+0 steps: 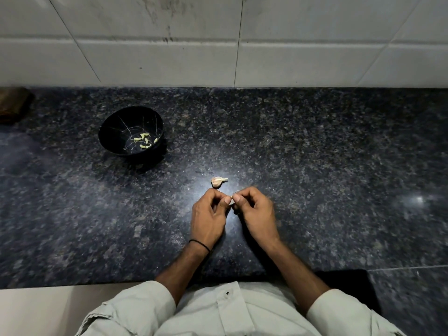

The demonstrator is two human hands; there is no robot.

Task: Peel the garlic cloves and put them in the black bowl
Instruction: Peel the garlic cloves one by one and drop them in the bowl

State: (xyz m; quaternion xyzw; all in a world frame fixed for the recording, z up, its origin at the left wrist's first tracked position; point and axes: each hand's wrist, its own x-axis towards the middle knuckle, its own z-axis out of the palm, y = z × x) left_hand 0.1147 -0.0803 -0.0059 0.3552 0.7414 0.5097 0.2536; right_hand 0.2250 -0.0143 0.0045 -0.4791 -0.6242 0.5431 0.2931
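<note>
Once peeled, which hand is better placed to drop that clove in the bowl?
Likely the left hand: the black bowl sits on its side, farther from the right hand. Both pinch the clove now.

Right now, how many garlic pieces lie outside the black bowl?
2: one pale papery garlic piece on the dark speckled counter; one small clove, mostly hidden, pinched by left hand and right hand.

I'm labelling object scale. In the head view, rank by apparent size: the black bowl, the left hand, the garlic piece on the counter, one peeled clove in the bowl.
1. black bowl
2. left hand, not far behind, but it is nearer the camera, so this gap is unsure
3. garlic piece
4. peeled clove, clearly smallest
</note>
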